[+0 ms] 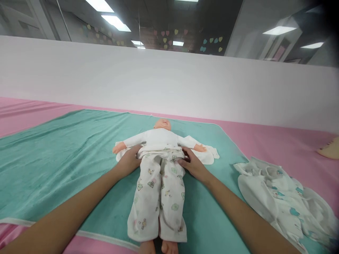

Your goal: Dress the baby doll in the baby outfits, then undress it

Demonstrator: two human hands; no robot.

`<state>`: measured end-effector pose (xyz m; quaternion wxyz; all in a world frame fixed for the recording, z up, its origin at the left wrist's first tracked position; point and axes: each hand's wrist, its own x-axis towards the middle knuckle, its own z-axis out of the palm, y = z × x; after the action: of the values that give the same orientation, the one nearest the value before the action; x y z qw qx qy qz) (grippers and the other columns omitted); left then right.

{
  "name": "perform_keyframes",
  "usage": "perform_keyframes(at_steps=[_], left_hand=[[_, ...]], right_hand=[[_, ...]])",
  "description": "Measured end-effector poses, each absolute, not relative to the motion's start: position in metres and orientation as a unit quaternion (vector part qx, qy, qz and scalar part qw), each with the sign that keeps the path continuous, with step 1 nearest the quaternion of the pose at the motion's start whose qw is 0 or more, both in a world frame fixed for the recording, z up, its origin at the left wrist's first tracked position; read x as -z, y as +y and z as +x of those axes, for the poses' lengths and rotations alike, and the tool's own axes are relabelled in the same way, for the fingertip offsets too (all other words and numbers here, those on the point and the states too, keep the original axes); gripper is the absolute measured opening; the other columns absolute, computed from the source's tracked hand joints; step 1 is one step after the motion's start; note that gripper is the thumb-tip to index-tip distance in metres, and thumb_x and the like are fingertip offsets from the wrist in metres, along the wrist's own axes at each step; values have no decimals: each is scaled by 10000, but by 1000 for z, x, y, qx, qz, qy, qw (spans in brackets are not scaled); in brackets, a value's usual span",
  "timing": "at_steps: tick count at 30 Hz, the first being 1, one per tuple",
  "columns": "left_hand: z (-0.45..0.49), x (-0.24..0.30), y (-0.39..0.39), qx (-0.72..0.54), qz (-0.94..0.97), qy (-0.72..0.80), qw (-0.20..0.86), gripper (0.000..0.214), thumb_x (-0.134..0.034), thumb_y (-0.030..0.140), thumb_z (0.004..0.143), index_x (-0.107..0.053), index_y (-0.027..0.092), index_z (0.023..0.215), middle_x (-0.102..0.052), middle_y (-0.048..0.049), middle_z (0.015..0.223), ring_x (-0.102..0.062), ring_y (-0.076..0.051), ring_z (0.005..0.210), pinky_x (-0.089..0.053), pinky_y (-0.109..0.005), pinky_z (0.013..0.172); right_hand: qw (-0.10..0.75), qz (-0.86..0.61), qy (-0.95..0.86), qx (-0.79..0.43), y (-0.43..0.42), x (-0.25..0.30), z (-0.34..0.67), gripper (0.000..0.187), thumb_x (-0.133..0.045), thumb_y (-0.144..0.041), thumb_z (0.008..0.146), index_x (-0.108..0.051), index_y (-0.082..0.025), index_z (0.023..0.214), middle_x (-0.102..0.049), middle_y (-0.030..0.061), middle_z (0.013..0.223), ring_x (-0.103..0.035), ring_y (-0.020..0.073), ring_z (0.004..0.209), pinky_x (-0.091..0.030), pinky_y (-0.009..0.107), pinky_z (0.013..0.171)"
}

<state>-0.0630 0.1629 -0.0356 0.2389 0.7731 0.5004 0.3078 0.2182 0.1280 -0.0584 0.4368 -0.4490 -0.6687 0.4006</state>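
A baby doll [162, 124] lies on its back on a green blanket [79, 158], arms spread and bare feet toward me. It wears a white long-sleeved top [160, 137] and white printed pants [150, 197]. At the left side of the waist, my left hand [129, 161] is closed on the pants' waistband, its fingertips partly hidden in the cloth. Opposite it, my right hand [194, 164] pinches the waistband's right side between thumb and fingers. White cloth [212, 153] spreads beneath the doll's arms.
Crumpled white baby clothing with teal prints [286, 201] lies to the right. Pink cloth [267, 141] shows around the blanket. Behind stands a white low wall [164, 84] with glass above it. A beige object [331, 150] sits at the far right edge.
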Motion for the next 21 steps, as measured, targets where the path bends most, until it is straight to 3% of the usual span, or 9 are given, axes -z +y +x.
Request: perform_keyframes(at_steps=[3,7,11,15,21], left_hand=[[-64,37,162,-291,769,519,235,96,-537,288,701,-565,205,741,-659,18,800,-585,-213,820,-435,-281,700],[-63,37,161,-291,765,516,252,82,-524,263,679,-553,210,735,-655,29,781,-583,-216,831,-432,-277,692],[-61,36,158,-296,765,502,273,98,-522,274,684,-568,211,744,-665,31,799,-585,-221,843,-435,-274,701],[-60,37,156,-300,760,501,286,105,-512,289,709,-569,208,744,-663,22,787,-584,-215,801,-435,-279,678],[-54,36,153,-335,729,510,311,115,-494,253,700,-548,204,789,-643,11,819,-575,-211,834,-445,-287,713]], right_hand=[[425,-440,-650,-451,129,57,219,773,-732,-454,676,-365,-273,1332,-422,97,1360,-489,245,1163,-429,393,942],[406,-445,-639,-479,129,55,223,710,-774,-426,623,-417,-254,1211,-492,85,1249,-536,234,1060,-471,372,852],[386,-477,-656,-440,126,50,219,548,-765,-444,620,-485,-236,1042,-525,35,1067,-537,212,947,-467,338,769],[384,-481,-707,-348,121,42,213,336,-713,-433,677,-575,-222,900,-532,5,972,-501,203,931,-412,320,794],[375,-511,-726,-267,108,37,206,32,-594,-218,705,-584,-200,729,-537,-28,741,-489,159,736,-350,261,655]])
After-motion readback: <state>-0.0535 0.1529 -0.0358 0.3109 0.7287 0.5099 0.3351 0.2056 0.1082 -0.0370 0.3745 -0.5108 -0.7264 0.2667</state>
